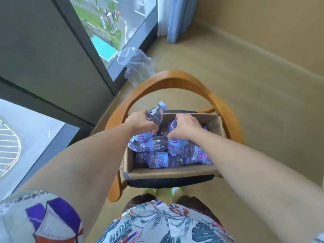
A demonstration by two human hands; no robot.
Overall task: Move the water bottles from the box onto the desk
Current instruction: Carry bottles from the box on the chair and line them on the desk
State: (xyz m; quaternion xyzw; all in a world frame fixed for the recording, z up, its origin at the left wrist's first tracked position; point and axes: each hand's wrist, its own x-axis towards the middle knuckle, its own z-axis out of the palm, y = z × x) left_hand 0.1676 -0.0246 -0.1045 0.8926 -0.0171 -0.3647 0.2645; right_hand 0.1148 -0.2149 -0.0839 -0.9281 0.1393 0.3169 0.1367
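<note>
A cardboard box (pixel 214 122) sits on the dark seat of a wooden chair and holds several clear water bottles with pale purple labels (pixel 158 161). My left hand (pixel 140 122) grips one bottle (pixel 155 114) around its middle; its capped neck points up and away above the box's far left corner. My right hand (pixel 185 126) is closed over a second bottle (pixel 176 143), which stands tilted inside the box with its base toward me. The desk is out of view.
The chair's curved wooden backrest (pixel 175 78) arches around the box's far side. A crumpled clear plastic bag (pixel 136 64) lies on the beige carpet by the floor-length window (pixel 112 27). A blue curtain (pixel 177 16) hangs at the far corner. Open carpet spreads to the right.
</note>
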